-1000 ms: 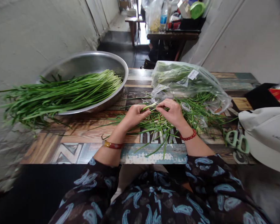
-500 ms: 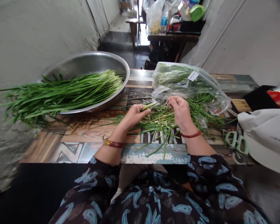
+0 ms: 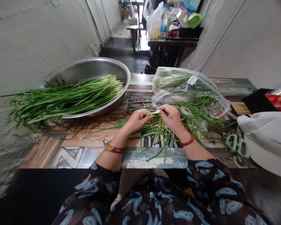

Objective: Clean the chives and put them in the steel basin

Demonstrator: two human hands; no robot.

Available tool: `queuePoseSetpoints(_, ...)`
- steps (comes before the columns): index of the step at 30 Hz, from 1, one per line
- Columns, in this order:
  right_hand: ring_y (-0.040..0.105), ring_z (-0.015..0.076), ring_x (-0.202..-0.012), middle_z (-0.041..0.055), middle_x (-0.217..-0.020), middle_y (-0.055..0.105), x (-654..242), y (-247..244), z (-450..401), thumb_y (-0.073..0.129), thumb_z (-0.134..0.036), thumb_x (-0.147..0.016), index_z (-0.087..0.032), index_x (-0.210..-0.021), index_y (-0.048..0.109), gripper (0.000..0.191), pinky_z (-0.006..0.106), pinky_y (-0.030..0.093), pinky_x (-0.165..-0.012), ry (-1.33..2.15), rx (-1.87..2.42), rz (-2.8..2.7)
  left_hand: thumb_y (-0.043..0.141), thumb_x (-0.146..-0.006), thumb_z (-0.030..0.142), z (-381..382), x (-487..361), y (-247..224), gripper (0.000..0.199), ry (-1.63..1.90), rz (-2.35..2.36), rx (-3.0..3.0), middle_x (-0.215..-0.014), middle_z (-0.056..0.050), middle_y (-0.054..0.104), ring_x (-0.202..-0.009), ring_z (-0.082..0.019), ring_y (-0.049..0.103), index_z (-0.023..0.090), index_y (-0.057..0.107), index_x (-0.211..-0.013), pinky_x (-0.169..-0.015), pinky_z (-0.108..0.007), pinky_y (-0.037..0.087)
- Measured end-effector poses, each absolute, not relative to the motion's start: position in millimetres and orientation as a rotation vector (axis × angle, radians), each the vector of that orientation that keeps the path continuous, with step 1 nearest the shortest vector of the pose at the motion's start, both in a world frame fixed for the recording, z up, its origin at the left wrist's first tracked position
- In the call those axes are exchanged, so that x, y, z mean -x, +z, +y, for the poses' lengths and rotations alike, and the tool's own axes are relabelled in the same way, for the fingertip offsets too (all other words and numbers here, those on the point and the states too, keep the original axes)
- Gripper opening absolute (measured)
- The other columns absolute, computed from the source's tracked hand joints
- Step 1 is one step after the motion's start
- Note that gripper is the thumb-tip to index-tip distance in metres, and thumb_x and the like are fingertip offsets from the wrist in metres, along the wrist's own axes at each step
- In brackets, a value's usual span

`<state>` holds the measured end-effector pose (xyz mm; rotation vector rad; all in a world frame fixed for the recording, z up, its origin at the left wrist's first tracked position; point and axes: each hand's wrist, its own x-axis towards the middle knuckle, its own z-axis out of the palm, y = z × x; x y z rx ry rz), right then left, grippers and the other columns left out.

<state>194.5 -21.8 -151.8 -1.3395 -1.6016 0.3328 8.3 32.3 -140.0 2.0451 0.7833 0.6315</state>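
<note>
Two hands are meeting over the table's near edge side: the left hand (image 3: 138, 120) is pinching a pale-based green stalk (image 3: 153, 113), and the right hand (image 3: 172, 117) is pinching its pale end. Loose greens (image 3: 164, 127) are lying beneath them, mid-table. Beyond, a steel basin (image 3: 97, 67) heaped with long greens (image 3: 72, 98) is sitting toward the table's (image 3: 84, 134) left end, and a clear bag (image 3: 178, 82) of greens is resting near the far edge.
</note>
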Motion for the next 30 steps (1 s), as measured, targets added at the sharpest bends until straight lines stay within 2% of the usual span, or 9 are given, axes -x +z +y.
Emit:
queuePoseSetpoints(3,0.059,0.0149,-0.072,0.002,-0.075,0.067,-192.2,-154.3,-20.7,0.053,-0.037,-0.092,-0.02,-0.08,0.067,0.026,0.029,0.046,-0.075,0.496,1.355,-1.458,0.053,-0.091,0.036,31.8,-8.1,-136.6,0.033,0.631,0.763,-2.084,-0.07,0.0,0.053,-0.072,-0.014,0.05,0.014,0.061,-0.068,-0.069,-0.026,0.037)
queuePoseSetpoints(7,0.052,0.0107,-0.064,-0.0026,-0.07,0.057,-192.8,-159.9,-14.7,0.056,-0.047,-0.089,-0.02,-0.08,0.059,0.029,0.024,0.042,-0.064,0.79,1.243,-1.05,0.054,-0.091,0.037,31.1,-7.0,-136.3,0.035,0.647,0.803,-2.017,-0.068,0.001,0.05,-0.07,-0.013,0.047,0.013,0.061,-0.066,-0.068,-0.026,0.035)
queuePoseSetpoints(11,0.046,0.0093,-0.059,-0.004,-0.068,0.049,-202.8,-159.0,-12.5,0.056,-0.056,-0.088,-0.022,-0.073,0.049,0.038,0.022,0.04,-0.058,0.818,1.13,-0.884,0.055,-0.09,0.04,31.6,-4.3,-137.4,0.034,0.718,0.835,-1.816,-0.072,0.0,0.053,-0.071,-0.013,0.047,0.014,0.065,-0.071,-0.07,-0.026,0.036)
queuePoseSetpoints(14,0.05,0.0102,-0.062,-0.0017,-0.067,0.054,-202.9,-156.1,-16.2,0.051,-0.059,-0.092,-0.021,-0.07,0.053,0.044,0.023,0.044,-0.062,0.81,1.179,-1.044,0.058,-0.089,0.042,32.3,-2.4,-136.6,0.033,0.739,0.781,-1.699,-0.077,-0.001,0.056,-0.075,-0.013,0.049,0.014,0.065,-0.073,-0.073,-0.025,0.039)
queuePoseSetpoints(18,0.065,0.0158,-0.082,0.006,-0.092,0.07,-190.1,-159.0,-21.7,0.056,-0.058,-0.09,-0.018,-0.102,0.066,0.043,0.031,0.053,-0.079,0.886,1.249,-1.336,0.06,-0.088,0.048,29.3,-2.8,-135.1,0.036,0.689,0.692,-1.478,-0.074,-0.001,0.058,-0.066,-0.011,0.052,0.014,0.061,-0.077,-0.065,-0.024,0.041)
queuePoseSetpoints(21,0.068,0.0235,-0.1,0.0133,-0.114,0.071,-180.5,-166.7,-24.7,0.063,-0.056,-0.085,-0.016,-0.129,0.059,0.06,0.039,0.054,-0.089,0.911,1.256,-1.552,0.063,-0.086,0.054,22.5,-5.9,-133.7,0.039,0.691,0.666,-1.352,-0.063,0.005,0.047,-0.05,-0.006,0.038,0.015,0.056,-0.081,-0.048,-0.02,0.028)
queuePoseSetpoints(23,0.065,0.0283,-0.114,0.0165,-0.129,0.065,-175.9,-171.7,-26.0,0.068,-0.056,-0.082,-0.015,-0.14,0.052,0.073,0.044,0.052,-0.098,0.897,1.239,-1.635,0.067,-0.082,0.056,17.5,-9.2,-131.6,0.043,0.765,0.64,-1.3,-0.061,0.007,0.04,-0.05,-0.005,0.031,0.015,0.053,-0.08,-0.046,-0.02,0.022)
queuePoseSetpoints(27,0.053,0.0297,-0.133,0.0162,-0.149,0.05,-168.3,-171.8,-28.5,0.072,-0.056,-0.079,-0.018,-0.15,0.037,0.088,0.046,0.043,-0.113,1.069,1.043,-1.629,0.07,-0.08,0.059,8.7,-20.6,-119.2,0.047,0.836,0.554,-1.195,-0.059,0.009,0.03,-0.049,-0.004,0.023,0.017,0.048,-0.076,-0.045,-0.019,0.017)
queuePoseSetpoints(30,0.056,0.0274,-0.128,0.015,-0.141,0.056,-163.6,-162.2,-31.6,0.071,-0.061,-0.079,-0.018,-0.143,0.043,0.082,0.042,0.046,-0.111,1.256,0.845,-1.535,0.069,-0.084,0.054,5.6,-34.8,-102.2,0.042,0.902,0.517,-1.107,-0.057,0.01,0.025,-0.046,-0.004,0.022,0.017,0.052,-0.077,-0.044,-0.018,0.019)
